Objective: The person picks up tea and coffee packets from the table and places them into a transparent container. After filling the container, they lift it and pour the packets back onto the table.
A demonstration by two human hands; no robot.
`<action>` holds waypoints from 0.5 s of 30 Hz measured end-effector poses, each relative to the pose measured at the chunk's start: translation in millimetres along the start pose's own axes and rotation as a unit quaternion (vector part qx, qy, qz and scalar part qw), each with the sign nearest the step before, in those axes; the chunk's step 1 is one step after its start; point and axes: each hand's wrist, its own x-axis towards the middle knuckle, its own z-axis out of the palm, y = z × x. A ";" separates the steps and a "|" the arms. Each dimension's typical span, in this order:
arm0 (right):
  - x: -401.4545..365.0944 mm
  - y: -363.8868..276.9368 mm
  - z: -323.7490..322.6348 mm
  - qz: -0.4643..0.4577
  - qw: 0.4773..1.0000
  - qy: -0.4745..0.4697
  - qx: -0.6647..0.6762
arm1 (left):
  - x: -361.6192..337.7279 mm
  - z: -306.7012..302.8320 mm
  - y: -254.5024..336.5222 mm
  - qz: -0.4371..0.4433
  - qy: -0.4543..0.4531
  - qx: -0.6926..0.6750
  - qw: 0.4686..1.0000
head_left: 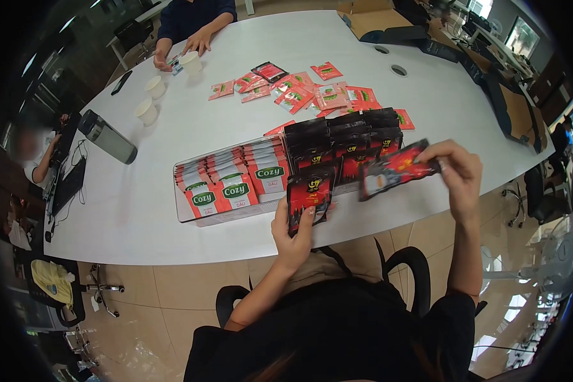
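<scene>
My left hand (pixel 293 237) is closed around a black and red G7 coffee sachet (pixel 309 193), held upright at the front of the tray. In my right hand (pixel 455 169), a second G7 coffee sachet (pixel 395 169) is pinched by its right end and tilted, just right of the tray. The clear tray (pixel 188 219) holds rows of red and white Cozy tea sachets (pixel 235 190) in its left half. Rows of black G7 sachets (pixel 350 137) stand upright in its right half, partly hidden behind the sachets in my hands.
Loose red tea sachets (pixel 331 95) lie scattered behind the tray, with a black sachet (pixel 269 71) among them. A bottle (pixel 108 136) lies at the left, near paper cups (pixel 146 112). Another person's hands (pixel 197 43) rest at the far edge. Opened cardboard boxes (pixel 490 76) line the right.
</scene>
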 end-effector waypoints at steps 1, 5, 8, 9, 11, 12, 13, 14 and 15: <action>1.5 3.9 -8.8 0.001 1.000 0.025 -0.001 | -1.5 -1.3 -4.9 -0.008 0.005 -0.005 1.000; 10.5 21.2 -23.7 0.070 0.993 0.065 -0.069 | -2.0 -5.7 -9.8 -0.021 -0.023 0.009 0.999; 25.3 39.7 -33.8 0.060 0.993 0.034 -0.093 | -0.2 -4.5 -1.5 -0.042 -0.030 0.011 0.999; 29.1 39.1 -39.2 0.084 0.984 0.011 -0.160 | -0.1 -3.2 -0.8 -0.048 -0.017 -0.012 0.999; 36.0 34.7 -34.1 0.081 0.988 -0.021 -0.127 | -0.7 1.6 -0.4 -0.060 0.009 -0.058 0.996; 39.1 32.6 -29.3 0.080 0.990 -0.037 -0.111 | -0.2 3.7 1.2 -0.061 0.014 -0.063 0.996; 40.8 33.8 -24.0 0.082 0.991 -0.058 -0.092 | 0.3 5.5 3.1 -0.061 0.019 -0.067 0.996; 42.0 34.8 -18.6 0.078 0.988 -0.081 -0.108 | 1.1 6.1 3.8 -0.062 0.025 -0.072 0.995; 41.6 39.1 -11.7 0.061 0.984 -0.090 -0.138 | 1.9 5.0 2.0 -0.050 0.013 -0.063 0.997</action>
